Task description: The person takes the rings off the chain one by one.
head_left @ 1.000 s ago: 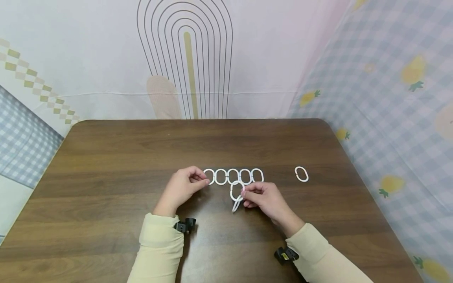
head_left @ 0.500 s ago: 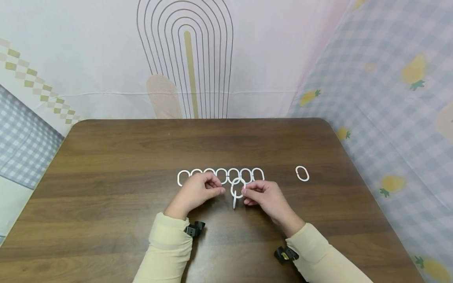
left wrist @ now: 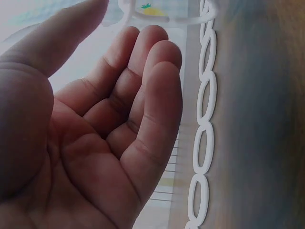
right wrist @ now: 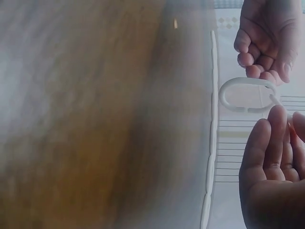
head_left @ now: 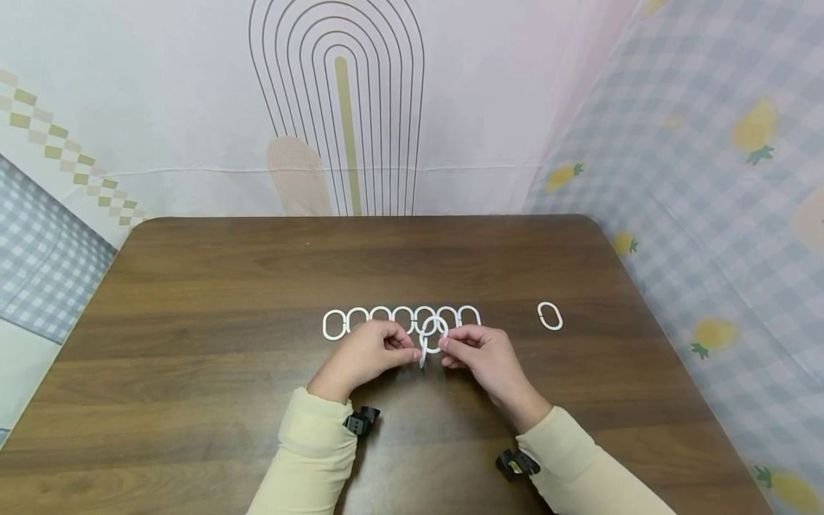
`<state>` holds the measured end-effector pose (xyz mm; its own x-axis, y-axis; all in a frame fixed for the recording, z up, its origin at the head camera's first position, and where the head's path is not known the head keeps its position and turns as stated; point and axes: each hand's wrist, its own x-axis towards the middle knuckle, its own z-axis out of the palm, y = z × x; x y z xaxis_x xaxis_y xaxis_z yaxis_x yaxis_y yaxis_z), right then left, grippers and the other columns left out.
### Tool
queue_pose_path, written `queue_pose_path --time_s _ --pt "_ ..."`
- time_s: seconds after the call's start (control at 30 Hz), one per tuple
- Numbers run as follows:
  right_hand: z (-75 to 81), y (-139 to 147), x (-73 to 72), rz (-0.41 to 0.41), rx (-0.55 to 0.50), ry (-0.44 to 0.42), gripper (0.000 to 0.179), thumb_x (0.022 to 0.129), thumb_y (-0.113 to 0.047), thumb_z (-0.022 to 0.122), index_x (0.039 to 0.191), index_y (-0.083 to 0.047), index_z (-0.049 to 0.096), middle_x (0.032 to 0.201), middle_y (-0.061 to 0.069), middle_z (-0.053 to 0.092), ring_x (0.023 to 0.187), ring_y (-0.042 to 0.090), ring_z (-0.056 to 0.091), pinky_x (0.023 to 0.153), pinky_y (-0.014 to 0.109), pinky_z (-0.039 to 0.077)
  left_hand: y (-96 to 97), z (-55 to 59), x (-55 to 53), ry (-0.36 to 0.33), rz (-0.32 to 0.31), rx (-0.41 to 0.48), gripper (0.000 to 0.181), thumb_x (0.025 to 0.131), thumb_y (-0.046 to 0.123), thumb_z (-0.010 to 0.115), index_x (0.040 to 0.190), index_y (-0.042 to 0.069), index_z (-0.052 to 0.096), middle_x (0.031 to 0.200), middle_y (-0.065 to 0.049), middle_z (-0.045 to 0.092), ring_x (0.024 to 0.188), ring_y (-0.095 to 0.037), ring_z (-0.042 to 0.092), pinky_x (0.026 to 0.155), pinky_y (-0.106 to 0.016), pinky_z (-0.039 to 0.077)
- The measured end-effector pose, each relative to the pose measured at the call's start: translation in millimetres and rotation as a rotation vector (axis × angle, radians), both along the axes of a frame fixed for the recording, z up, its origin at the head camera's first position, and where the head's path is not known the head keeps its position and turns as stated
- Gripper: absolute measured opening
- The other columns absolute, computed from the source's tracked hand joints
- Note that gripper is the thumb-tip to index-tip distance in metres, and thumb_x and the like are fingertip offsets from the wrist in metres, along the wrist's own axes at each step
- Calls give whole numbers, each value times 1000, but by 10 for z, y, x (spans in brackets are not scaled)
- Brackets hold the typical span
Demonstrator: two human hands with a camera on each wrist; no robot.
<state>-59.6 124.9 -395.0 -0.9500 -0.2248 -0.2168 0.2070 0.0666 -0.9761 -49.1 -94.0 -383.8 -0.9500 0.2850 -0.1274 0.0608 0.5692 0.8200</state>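
My right hand (head_left: 479, 354) pinches a white oval plastic link (head_left: 433, 351) between thumb and fingers, over the middle of the table. A second white link (right wrist: 252, 81) hangs from it, looped through. My left hand (head_left: 373, 354) is beside this hanging link, thumb and fingers apart and loosely bent. In the left wrist view, a white link (left wrist: 157, 19) shows just past its fingertips. Behind the hands, several white links (left wrist: 211, 148) lie side by side in a row, partly covered by the hands in the head view.
One loose white link (head_left: 558, 315) lies alone to the right on the brown wooden table (head_left: 257, 272). A patterned cloth (head_left: 483, 107) hangs behind the table's far edge, and a checked one (head_left: 708, 236) along the right.
My left hand has moved right from the row's left part to the hanging link, uncovering the row's left end. The right hand has raised the linked pair slightly toward the row.
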Motion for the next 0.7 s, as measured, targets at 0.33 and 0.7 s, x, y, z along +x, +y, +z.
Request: queue_pose_path --time_s 0.33,0.7 --pt "17 -54 13 5 -66 8 22 90 5 68 105 21 63 86 13 72 71 16 71 72 33 60 2 23 -9 -23 3 -7 16 84 32 81 82 19 72 77 11 66 72 -7 59 72 -30 49" --pt "37 -81 16 11 -63 8 21 91 5 68 104 21 64 86 15 72 71 16 71 72 33 60 16 0 -24 22 -49 -12 10 86 24 78 83 15 74 77 10 69 71 -5 60 70 -26 50"
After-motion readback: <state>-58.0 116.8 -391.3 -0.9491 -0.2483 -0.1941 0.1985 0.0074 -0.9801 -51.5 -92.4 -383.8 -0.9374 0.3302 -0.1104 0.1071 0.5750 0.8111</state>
